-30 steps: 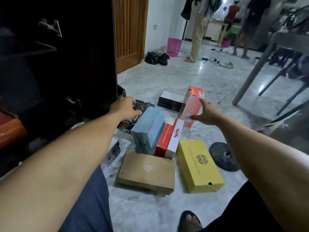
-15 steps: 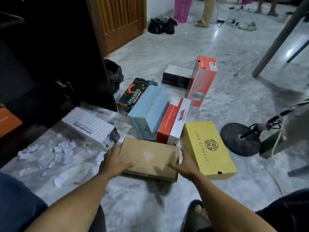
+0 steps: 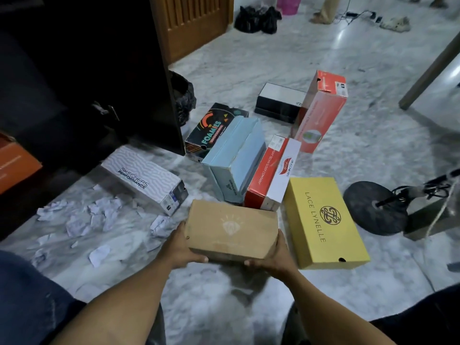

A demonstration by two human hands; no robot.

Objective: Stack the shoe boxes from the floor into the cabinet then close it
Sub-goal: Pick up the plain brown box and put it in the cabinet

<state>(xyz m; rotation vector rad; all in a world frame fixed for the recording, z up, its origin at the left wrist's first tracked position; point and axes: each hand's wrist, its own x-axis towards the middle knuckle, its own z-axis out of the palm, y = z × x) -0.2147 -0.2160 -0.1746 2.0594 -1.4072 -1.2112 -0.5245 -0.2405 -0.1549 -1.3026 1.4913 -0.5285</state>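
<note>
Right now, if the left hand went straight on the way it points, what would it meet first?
The brown cardboard box: the left hand grips its left end, pointing forward and right into it. Beyond the box that line seems to lead to the red-and-white box, though depth is unclear.

Crumpled white paper scraps (image 3: 82, 220) litter the grey marble floor (image 3: 249, 58) on the left. A round black stand base (image 3: 368, 210) sits to the right, a cord (image 3: 438, 189) tangled at its pole (image 3: 390, 199). Farther back, black bags (image 3: 256, 18) lie beside a wooden door (image 3: 196, 23), near a pink basket (image 3: 288, 5) and somebody's beige trouser legs (image 3: 326, 8).
</note>
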